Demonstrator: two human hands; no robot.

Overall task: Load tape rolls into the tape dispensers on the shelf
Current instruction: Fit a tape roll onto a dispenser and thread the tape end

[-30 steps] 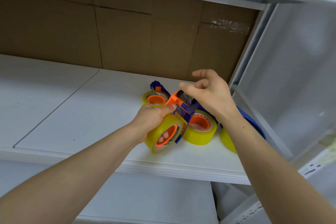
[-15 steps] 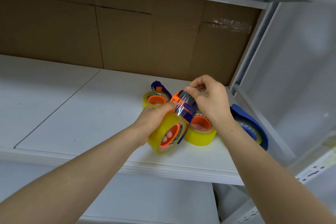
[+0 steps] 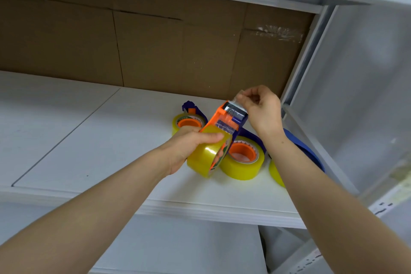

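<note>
Just beyond your left hand (image 3: 184, 149), a far yellow roll (image 3: 189, 121) in a blue dispenser (image 3: 189, 105) lay flat on the white shelf (image 3: 111, 140). Your left hand gripped the tape roll (image 3: 203, 157) seated in the orange-and-blue dispenser (image 3: 229, 118), thumb across its top and fingers curled underneath, holding it tilted, with a second yellow roll (image 3: 242, 160) lying flat between your wrists. Your right hand (image 3: 264, 113), at the dispenser's far end, pinched the clear tape end (image 3: 234, 102) between thumb and forefinger with the other fingers curled, and a third roll (image 3: 275, 172) with a blue frame (image 3: 298, 147) lay partly hidden right of that wrist.
</note>
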